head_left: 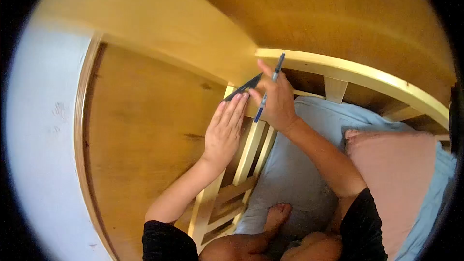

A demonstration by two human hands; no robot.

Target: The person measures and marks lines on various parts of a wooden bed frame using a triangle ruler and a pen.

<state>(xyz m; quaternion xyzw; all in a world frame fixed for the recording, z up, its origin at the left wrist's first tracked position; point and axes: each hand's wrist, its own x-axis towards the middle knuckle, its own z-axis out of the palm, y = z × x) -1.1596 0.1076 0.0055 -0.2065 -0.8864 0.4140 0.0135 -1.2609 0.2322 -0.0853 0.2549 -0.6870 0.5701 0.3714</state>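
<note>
My left hand (226,124) lies flat with its fingers stretched out, the fingertips against a dark, flat, straight-edged piece (248,86) at the corner of the pale wooden frame. Just to its right, my right hand (276,97) holds a blue pen (259,110) between its fingers, and some of its fingers touch or nearly touch the dark piece. The pen slants from upper right to lower left. My right fingertips partly cover the far end of the dark piece.
Pale wooden rails (367,75) curve along the bed's far side, beside a brown wooden wall (338,14). Slats (250,154) stand below my hands. A blue sheet (295,164) and a pink pillow (391,169) lie at right. My bare foot (278,216) rests on the sheet.
</note>
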